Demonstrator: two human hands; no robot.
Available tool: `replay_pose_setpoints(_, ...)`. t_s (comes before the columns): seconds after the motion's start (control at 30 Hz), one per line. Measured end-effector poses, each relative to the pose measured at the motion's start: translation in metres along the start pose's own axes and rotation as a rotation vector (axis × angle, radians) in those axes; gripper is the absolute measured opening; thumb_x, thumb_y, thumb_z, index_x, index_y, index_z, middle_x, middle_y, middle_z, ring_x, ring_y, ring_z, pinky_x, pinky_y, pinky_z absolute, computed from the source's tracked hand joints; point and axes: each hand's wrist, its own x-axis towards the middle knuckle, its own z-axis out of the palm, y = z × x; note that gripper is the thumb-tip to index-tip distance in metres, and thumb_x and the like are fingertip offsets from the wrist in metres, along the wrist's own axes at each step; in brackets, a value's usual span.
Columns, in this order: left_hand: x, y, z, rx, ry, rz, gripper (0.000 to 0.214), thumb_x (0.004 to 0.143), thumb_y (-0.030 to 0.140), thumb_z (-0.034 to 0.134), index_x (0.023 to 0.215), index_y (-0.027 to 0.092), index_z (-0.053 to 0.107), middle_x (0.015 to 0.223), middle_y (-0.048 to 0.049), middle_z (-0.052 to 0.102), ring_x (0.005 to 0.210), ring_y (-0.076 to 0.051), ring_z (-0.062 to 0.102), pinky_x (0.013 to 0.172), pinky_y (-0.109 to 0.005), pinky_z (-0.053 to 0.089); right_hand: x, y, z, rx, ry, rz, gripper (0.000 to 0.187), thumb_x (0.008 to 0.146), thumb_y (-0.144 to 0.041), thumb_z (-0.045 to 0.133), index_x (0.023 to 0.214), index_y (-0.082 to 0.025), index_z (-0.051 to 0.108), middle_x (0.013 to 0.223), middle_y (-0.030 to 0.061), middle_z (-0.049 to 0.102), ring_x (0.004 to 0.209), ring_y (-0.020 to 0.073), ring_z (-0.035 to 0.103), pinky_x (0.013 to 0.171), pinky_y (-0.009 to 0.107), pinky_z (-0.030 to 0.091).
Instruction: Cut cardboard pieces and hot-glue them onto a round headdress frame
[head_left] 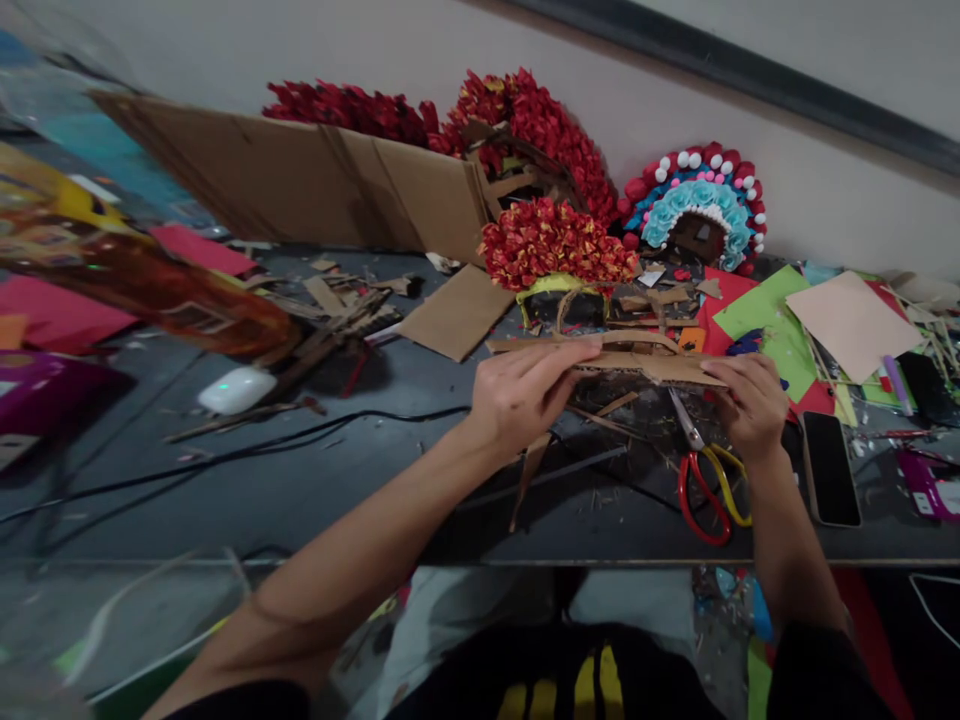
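Note:
Both of my hands hold a flat brown cardboard piece (645, 362) level above the dark table (315, 490). My left hand (525, 392) grips its left part, fingers stretched along the top edge and thumb beneath. My right hand (746, 400) pinches its right end. Directly under the cardboard lie scissors (709, 485) with red and yellow handles, among thin cardboard strips. Just behind the cardboard stands a headpiece of red paper flowers (555, 245) on a yellow band.
A large cardboard sheet (300, 185) leans on the wall, with more red flower pieces (540, 125) and a blue-and-red flower headdress (697, 205). Coloured paper sheets (780, 320), a black phone (829, 468), a white device (236, 390) and black cables (225, 455) lie on the table.

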Motion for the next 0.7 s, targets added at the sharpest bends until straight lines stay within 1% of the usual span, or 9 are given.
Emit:
replay_pose_setpoints(0.1, -0.001, 0.005, 0.002, 0.036, 0.021, -0.128, 0.022, 0.086, 0.015, 0.053, 0.106, 0.018, 0.061, 0.094, -0.0033, 0.074, 0.082, -0.015, 0.071, 0.076, -0.022, 0.055, 0.002, -0.008, 0.004, 0.055, 0.038, 0.068, 0.016, 0.087, -0.021, 0.054, 0.089, -0.020, 0.069, 0.082, 0.0056, 0.073, 0.076, 0.0161, 0.068, 0.070, 0.029, 0.052)
replay_pose_setpoints(0.23, -0.001, 0.011, 0.005, -0.016, 0.074, -0.222, 0.031, 0.087, 0.016, 0.054, 0.118, 0.019, 0.053, 0.097, -0.0035, 0.073, 0.087, -0.014, 0.070, 0.078, -0.023, 0.055, 0.004, -0.017, 0.007, 0.110, 0.132, 0.164, 0.009, 0.083, -0.019, 0.061, 0.082, -0.021, 0.070, 0.077, 0.0036, 0.073, 0.070, 0.0156, 0.068, 0.063, 0.027, 0.054)
replay_pose_setpoints(0.33, 0.000, 0.015, 0.009, -0.121, 0.126, -0.301, 0.033, 0.089, 0.015, 0.050, 0.122, 0.019, 0.047, 0.104, -0.0056, 0.071, 0.090, -0.013, 0.069, 0.080, -0.025, 0.055, 0.005, -0.022, 0.007, 0.141, 0.183, 0.199, 0.009, 0.081, -0.020, 0.063, 0.082, -0.023, 0.071, 0.074, 0.0010, 0.073, 0.067, 0.0151, 0.069, 0.062, 0.027, 0.055)
replay_pose_setpoints(0.4, 0.000, 0.017, 0.011, -0.204, 0.176, -0.361, 0.031, 0.090, 0.017, 0.049, 0.121, 0.019, 0.045, 0.110, -0.0077, 0.069, 0.093, -0.014, 0.068, 0.079, -0.026, 0.057, 0.005, -0.026, 0.008, 0.144, 0.186, 0.241, 0.009, 0.081, -0.021, 0.063, 0.082, -0.023, 0.071, 0.074, 0.0004, 0.073, 0.068, 0.0156, 0.069, 0.064, 0.028, 0.057)
replay_pose_setpoints(0.47, 0.000, 0.016, 0.012, -0.228, 0.204, -0.402, 0.030, 0.090, 0.019, 0.050, 0.120, 0.019, 0.046, 0.114, -0.0087, 0.066, 0.098, -0.016, 0.066, 0.080, -0.028, 0.057, 0.004, -0.030, 0.009, 0.139, 0.180, 0.294, 0.006, 0.079, -0.023, 0.065, 0.081, -0.023, 0.071, 0.075, 0.0005, 0.073, 0.069, 0.0164, 0.069, 0.067, 0.029, 0.058)
replay_pose_setpoints(0.53, 0.001, 0.015, 0.012, -0.180, 0.190, -0.404, 0.031, 0.090, 0.022, 0.049, 0.121, 0.021, 0.047, 0.117, -0.0081, 0.065, 0.103, -0.017, 0.064, 0.085, -0.030, 0.056, 0.003, -0.033, 0.010, 0.149, 0.195, 0.354, 0.006, 0.078, -0.026, 0.067, 0.081, -0.022, 0.070, 0.076, 0.0010, 0.073, 0.071, 0.0167, 0.070, 0.067, 0.030, 0.059)
replay_pose_setpoints(0.6, 0.004, 0.015, 0.010, -0.105, 0.153, -0.376, 0.034, 0.091, 0.023, 0.048, 0.125, 0.022, 0.048, 0.118, -0.0075, 0.063, 0.105, -0.017, 0.062, 0.089, -0.031, 0.054, 0.002, -0.033, 0.012, 0.188, 0.222, 0.423, 0.010, 0.078, -0.026, 0.068, 0.086, -0.021, 0.069, 0.078, 0.0013, 0.073, 0.072, 0.0162, 0.070, 0.067, 0.029, 0.059)
replay_pose_setpoints(0.7, 0.011, 0.015, 0.010, -0.025, 0.128, -0.326, 0.040, 0.091, 0.024, 0.047, 0.131, 0.022, 0.046, 0.123, -0.0087, 0.058, 0.108, -0.018, 0.059, 0.090, -0.032, 0.053, 0.003, -0.032, 0.013, 0.268, 0.265, 0.514, 0.016, 0.076, -0.025, 0.069, 0.091, -0.021, 0.066, 0.080, 0.0011, 0.073, 0.074, 0.0149, 0.070, 0.067, 0.027, 0.059)
